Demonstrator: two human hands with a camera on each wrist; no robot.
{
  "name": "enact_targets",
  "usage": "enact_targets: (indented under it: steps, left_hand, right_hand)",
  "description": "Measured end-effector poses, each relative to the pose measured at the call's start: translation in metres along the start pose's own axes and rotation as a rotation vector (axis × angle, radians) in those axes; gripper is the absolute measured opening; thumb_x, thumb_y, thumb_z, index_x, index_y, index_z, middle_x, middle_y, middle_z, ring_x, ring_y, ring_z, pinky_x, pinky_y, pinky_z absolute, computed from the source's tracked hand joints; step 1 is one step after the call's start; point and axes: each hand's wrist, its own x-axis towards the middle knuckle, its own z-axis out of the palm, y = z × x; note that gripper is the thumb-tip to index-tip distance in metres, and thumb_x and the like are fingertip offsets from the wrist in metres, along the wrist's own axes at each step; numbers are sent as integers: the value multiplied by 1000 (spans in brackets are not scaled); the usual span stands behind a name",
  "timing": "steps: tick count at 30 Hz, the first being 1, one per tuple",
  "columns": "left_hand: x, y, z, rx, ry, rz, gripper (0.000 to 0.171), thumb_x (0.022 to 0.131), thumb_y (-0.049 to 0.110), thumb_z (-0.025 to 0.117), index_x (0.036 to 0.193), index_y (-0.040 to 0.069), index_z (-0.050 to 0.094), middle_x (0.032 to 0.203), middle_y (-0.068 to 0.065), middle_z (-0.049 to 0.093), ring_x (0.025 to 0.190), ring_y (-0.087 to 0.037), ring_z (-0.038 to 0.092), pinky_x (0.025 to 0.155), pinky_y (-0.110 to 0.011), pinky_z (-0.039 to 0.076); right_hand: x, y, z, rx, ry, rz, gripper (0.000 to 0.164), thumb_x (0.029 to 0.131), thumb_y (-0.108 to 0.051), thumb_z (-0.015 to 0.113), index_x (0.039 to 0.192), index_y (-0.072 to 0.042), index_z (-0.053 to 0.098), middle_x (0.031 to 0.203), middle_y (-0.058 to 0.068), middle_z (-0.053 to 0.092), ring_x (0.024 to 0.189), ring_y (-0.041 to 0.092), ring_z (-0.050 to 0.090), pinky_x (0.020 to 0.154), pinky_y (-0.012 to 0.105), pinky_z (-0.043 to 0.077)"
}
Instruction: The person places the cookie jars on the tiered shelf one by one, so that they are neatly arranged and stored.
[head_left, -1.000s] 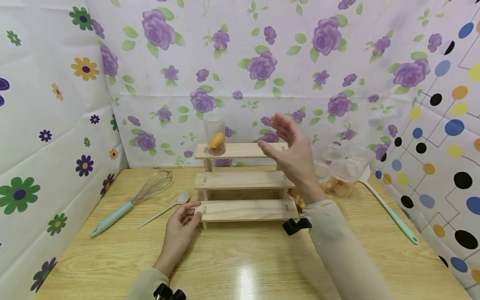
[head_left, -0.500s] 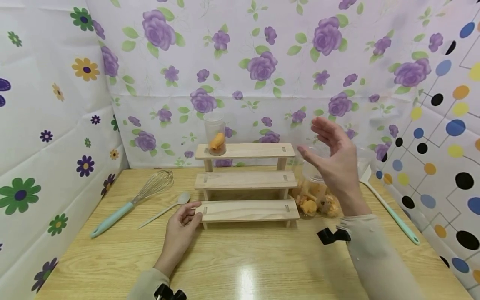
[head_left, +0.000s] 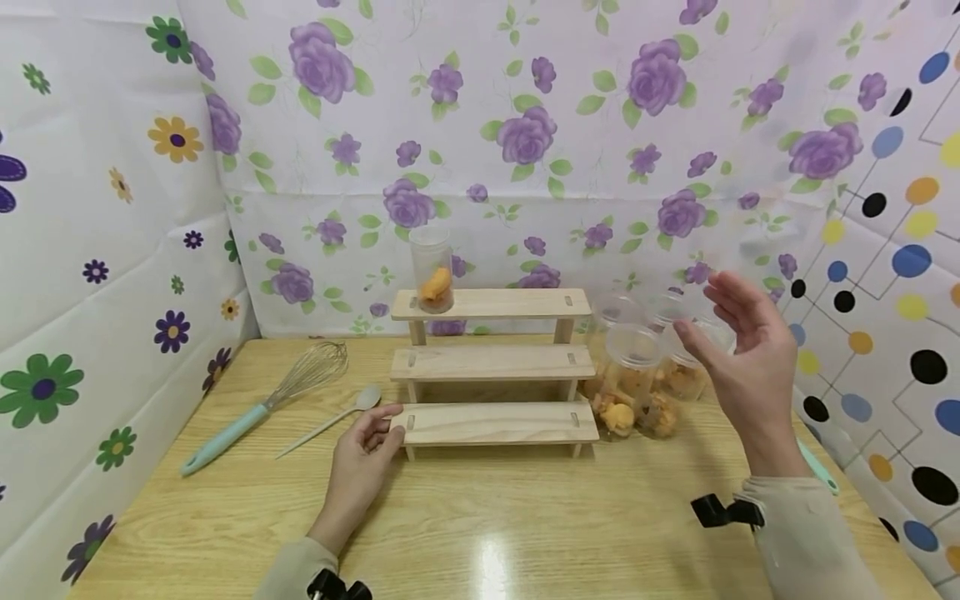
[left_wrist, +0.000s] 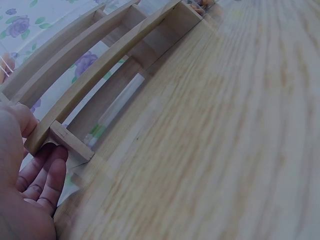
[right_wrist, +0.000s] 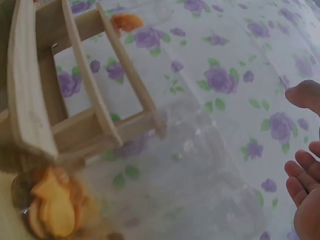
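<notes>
A three-tier wooden shelf stand [head_left: 491, 423] stands mid-table. At the left end of its lowest board, my left hand [head_left: 362, 467] grips the edge; the left wrist view shows the thumb above and curled fingers [left_wrist: 52, 182] below. On the left of the top board a clear plastic jar [head_left: 431, 262] stands upright, with orange pieces low inside. My right hand [head_left: 753, 367] is raised, fingers and thumb apart and holding nothing, to the right of several clear jars [head_left: 633, 354]. These hold orange-yellow pieces and stand close together by the stand's right end.
A whisk [head_left: 266, 408] with a pale blue handle and a light spoon [head_left: 330, 421] lie left of the stand. A mint-green handle [head_left: 819, 468] shows at the right, partly behind my right arm. Floral cloth [head_left: 525, 167] hangs behind the table.
My right hand has moved right and somewhat down, from near the top board to beyond the jars, uncovering them. My left hand and the jar on top have stayed put.
</notes>
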Motion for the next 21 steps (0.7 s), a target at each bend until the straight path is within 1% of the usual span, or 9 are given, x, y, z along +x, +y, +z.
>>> enact_targets:
  steps: [3, 7, 10, 12, 16, 19, 21]
  left_hand:
    - [-1, -1, 0, 0, 0, 5, 29, 108, 8, 73, 137, 10, 75, 117, -18, 70, 100, -13, 68, 86, -17, 56]
    - [-1, 0, -2, 9, -6, 8, 29, 109, 9, 73, 138, 10, 74, 118, -18, 70, 101, -14, 69, 87, -17, 56]
    - [-1, 0, -2, 13, -12, 9, 30, 109, 10, 73, 139, 10, 74, 118, -17, 70, 101, -14, 69, 86, -17, 56]
    - [0, 0, -1, 9, -16, 13, 30, 109, 10, 73, 139, 10, 74, 118, -18, 70, 101, -14, 69, 86, -17, 56]
    - [1, 0, 0, 9, -17, 14, 30, 109, 10, 73, 139, 10, 74, 118, -18, 70, 100, -14, 68, 86, -17, 56]
    - [0, 1, -1, 18, -12, 10, 30, 109, 11, 74, 139, 11, 74, 118, -17, 70, 101, -14, 69, 87, -17, 56]
    - [0, 1, -2, 22, -8, 7, 29, 109, 11, 74, 139, 11, 75, 118, -17, 70, 101, -14, 69, 87, -17, 56]
  right_hand:
    - [-9, 11, -10, 4, 7, 43, 74, 89, 10, 87, 156, -8, 62, 153, 8, 66, 141, 22, 61, 116, 22, 47]
    - [-20, 26, -21, 25, 4, 94, 77, 89, 12, 87, 158, -9, 60, 154, 8, 64, 142, 21, 61, 116, 21, 47]
    - [-28, 37, -27, 44, 6, 128, 78, 88, 14, 87, 159, -5, 58, 154, 10, 64, 143, 21, 61, 116, 20, 47]
    - [-32, 44, -30, 35, 6, 150, 78, 89, 14, 86, 159, -3, 57, 155, 12, 63, 143, 21, 60, 116, 19, 47]
    - [-40, 58, -34, 55, 13, 186, 80, 89, 15, 86, 160, 0, 55, 157, 17, 60, 141, 18, 60, 116, 19, 47]
    - [-47, 69, -34, 51, -4, 215, 81, 90, 13, 86, 162, -1, 53, 158, 15, 59, 139, 14, 61, 115, 16, 46]
    - [-51, 77, -34, 26, -25, 231, 80, 92, 10, 86, 163, -3, 52, 157, 12, 60, 137, 11, 61, 113, 15, 47]
